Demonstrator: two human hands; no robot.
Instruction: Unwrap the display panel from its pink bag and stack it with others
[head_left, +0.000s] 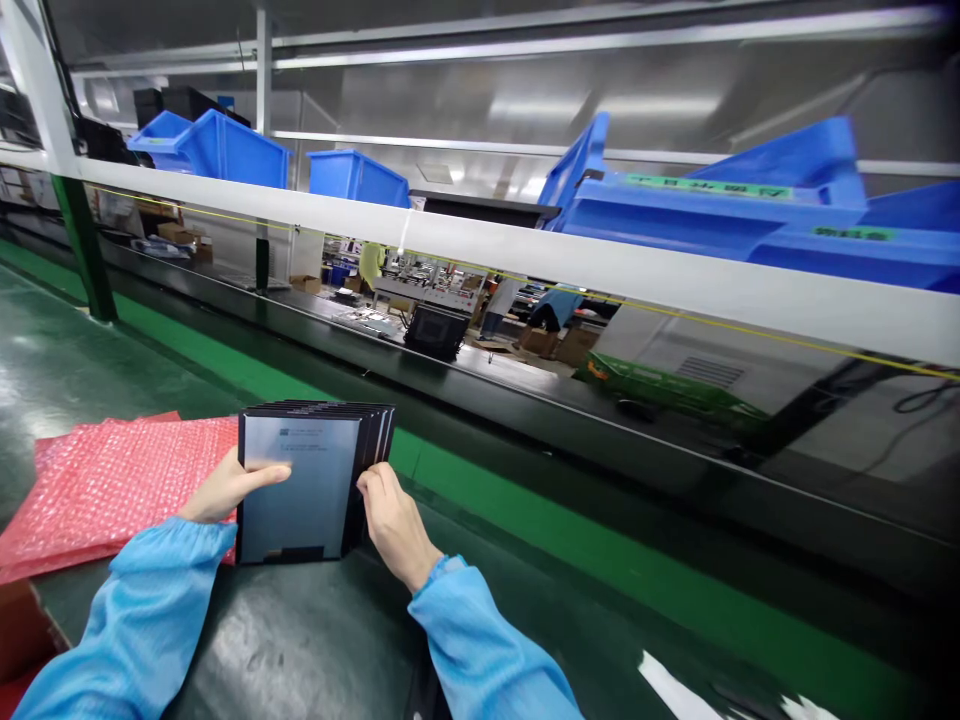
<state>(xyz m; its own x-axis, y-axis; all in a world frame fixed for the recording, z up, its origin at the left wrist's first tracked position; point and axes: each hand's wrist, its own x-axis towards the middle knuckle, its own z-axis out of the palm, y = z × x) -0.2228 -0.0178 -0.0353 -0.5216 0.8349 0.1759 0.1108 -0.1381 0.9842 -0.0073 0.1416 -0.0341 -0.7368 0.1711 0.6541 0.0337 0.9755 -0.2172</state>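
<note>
A stack of flat, black-edged display panels [301, 500] stands upright on the green table, its front panel showing a grey screen with small print. My left hand [238, 482] grips the stack's left side, thumb lying across the front screen and the other fingers hidden behind. At the right side, where the panel edges fan slightly apart, my right hand [394, 520] is closed in a pinch against the edges. How many panels its fingers hold is hidden. Pink bubble-wrap bags [127, 490] lie just left of the stack, close to my left hand.
Behind the table edge runs a dark conveyor belt [510, 440]. Blue bins [244, 150] sit on the white shelf rail [480, 245] above it. White paper scraps [675, 690] lie at lower right, and a red box [26, 630] at lower left. People work in the background.
</note>
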